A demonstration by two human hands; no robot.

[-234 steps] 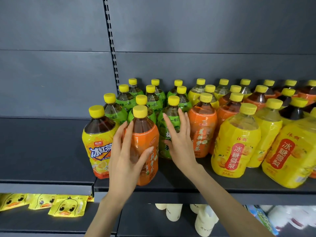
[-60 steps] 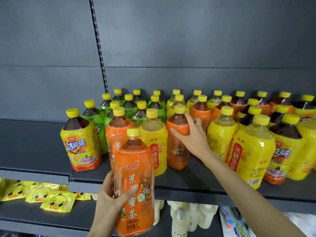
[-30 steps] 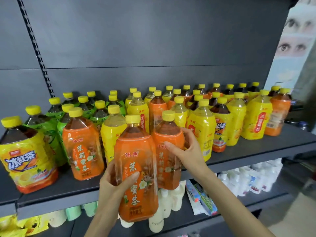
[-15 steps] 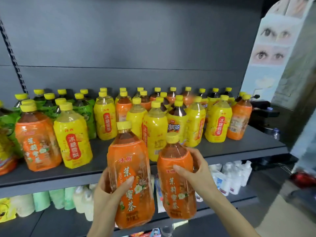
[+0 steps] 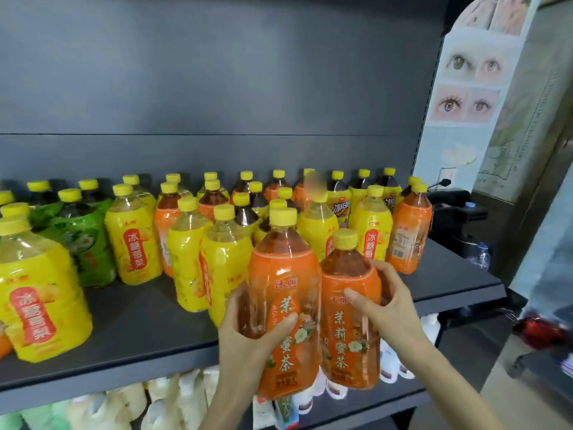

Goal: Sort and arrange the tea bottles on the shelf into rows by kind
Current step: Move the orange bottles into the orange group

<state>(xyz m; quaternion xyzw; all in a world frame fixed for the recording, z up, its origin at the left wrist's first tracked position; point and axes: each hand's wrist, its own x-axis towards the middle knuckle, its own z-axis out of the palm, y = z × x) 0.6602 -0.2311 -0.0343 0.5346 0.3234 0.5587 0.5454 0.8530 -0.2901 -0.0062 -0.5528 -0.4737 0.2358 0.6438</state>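
1. Just off the near edge of the shelf (image 5: 139, 324), two tea bottles are held upright, side by side and touching.
2. The left hand (image 5: 245, 336) grips the left orange bottle (image 5: 283, 274), with its thumb curled across the label.
3. The right hand (image 5: 387, 305) grips the right orange bottle (image 5: 348, 342) the same way.
4. On the shelf behind them stand yellow bottles (image 5: 133, 240), with green bottles (image 5: 83, 243) at the left and a lone orange bottle (image 5: 409, 237) at the right end.
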